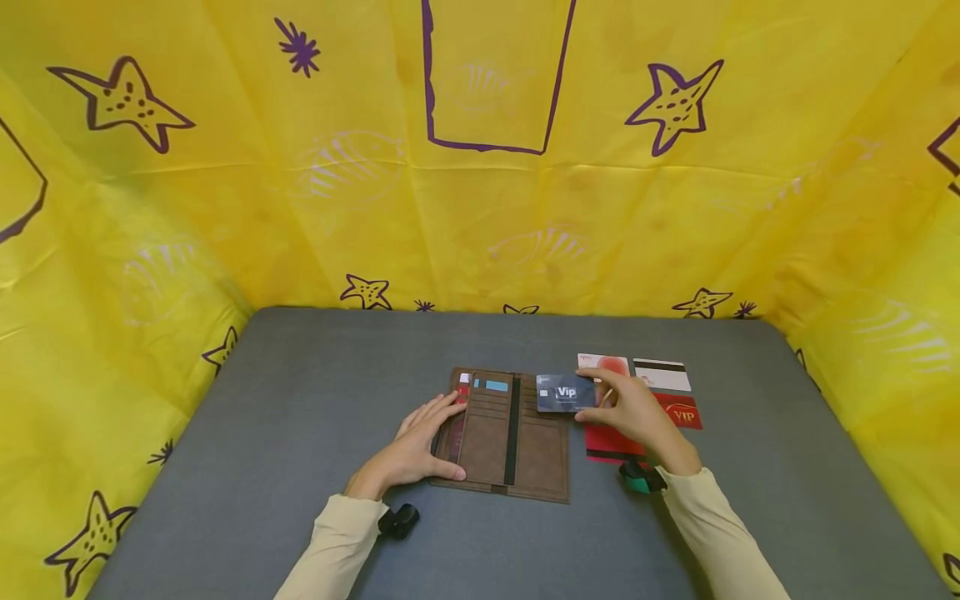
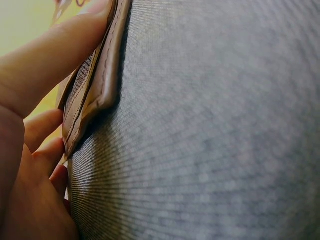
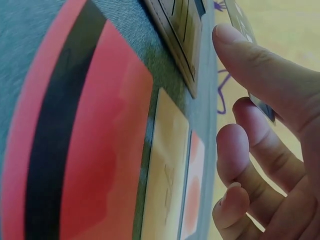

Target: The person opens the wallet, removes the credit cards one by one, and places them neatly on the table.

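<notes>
A brown bifold wallet (image 1: 547,458) lies spread on the grey table, with a dark band down its middle. My left hand (image 1: 411,450) rests on its left side, fingers extended; the thumb (image 2: 65,55) presses near the wallet's lower edge in the left wrist view. My right hand (image 1: 637,412) pinches a dark blue "Vip" card (image 1: 557,393) between thumb and fingers, over the upper slots of the right half. On the left half, a light blue card (image 1: 497,386) peeks from a slot, and a red card edge (image 1: 462,390) shows near my left fingertips.
Right of the wallet lie a white card with a red circle (image 1: 613,365), a white card with a black stripe (image 1: 663,379), a red "VIP" card (image 1: 684,414) and a red striped card (image 1: 611,442), partly under my right hand. A yellow patterned cloth (image 1: 480,217) stands behind the table.
</notes>
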The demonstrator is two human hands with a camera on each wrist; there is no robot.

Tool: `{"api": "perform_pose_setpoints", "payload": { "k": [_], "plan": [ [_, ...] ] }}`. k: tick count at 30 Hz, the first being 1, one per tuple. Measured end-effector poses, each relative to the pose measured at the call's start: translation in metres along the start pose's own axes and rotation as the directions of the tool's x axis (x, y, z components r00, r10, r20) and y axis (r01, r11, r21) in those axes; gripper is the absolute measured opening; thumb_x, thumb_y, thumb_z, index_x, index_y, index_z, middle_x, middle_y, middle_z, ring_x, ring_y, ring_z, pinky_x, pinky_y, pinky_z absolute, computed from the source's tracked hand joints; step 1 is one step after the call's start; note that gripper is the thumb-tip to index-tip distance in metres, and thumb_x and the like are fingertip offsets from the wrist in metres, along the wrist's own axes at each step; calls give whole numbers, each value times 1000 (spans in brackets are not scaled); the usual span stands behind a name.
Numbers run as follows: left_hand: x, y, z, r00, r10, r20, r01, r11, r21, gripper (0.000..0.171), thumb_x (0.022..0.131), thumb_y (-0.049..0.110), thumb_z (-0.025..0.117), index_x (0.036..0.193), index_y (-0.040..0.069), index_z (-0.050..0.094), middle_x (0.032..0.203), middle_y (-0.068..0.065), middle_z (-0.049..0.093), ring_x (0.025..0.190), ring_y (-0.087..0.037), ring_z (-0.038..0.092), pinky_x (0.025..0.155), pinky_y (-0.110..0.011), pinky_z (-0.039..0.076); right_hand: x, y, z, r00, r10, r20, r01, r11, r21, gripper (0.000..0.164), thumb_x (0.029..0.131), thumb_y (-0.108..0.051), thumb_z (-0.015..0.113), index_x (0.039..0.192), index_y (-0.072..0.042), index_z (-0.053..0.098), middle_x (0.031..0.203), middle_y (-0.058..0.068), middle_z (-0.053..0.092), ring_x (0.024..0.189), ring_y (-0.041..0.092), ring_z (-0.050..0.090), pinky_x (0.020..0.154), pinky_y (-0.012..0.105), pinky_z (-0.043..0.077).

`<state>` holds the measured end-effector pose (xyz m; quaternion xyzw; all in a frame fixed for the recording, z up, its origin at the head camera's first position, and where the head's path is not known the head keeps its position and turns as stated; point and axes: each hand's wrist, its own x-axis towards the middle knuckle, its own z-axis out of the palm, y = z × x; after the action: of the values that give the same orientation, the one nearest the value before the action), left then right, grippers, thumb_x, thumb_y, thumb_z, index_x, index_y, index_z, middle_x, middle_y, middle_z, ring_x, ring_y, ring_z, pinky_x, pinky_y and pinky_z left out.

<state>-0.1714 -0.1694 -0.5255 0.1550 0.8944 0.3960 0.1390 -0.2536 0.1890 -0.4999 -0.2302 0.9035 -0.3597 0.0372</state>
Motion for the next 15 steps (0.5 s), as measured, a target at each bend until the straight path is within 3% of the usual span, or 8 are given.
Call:
{"api": "perform_pose_setpoints", "payload": {
  "k": [8,15],
  "plan": [
    [0,0,0,1000,1,-2,-1,1000,8,95,74,34,87,153,15,38,167,-7,20,155,-35,9,120,-63,6,-18,8,-8,999,8,-43,-10,999,-31,61,69,-21,91,123,-11,67,75,-2,56,61,4,55,63,23,48],
    [0,1,-1,1000,-6,0,6,1000,0,95,74,33,87,153,15,38,167,-8,19,155,-34,9,120,-62,6,-33,12,-15,996,25,-88,-30,998,-51,61,67,-19,92,121,-7,67,76,-1,55,62,4,51,58,21,46]
  ]
}}
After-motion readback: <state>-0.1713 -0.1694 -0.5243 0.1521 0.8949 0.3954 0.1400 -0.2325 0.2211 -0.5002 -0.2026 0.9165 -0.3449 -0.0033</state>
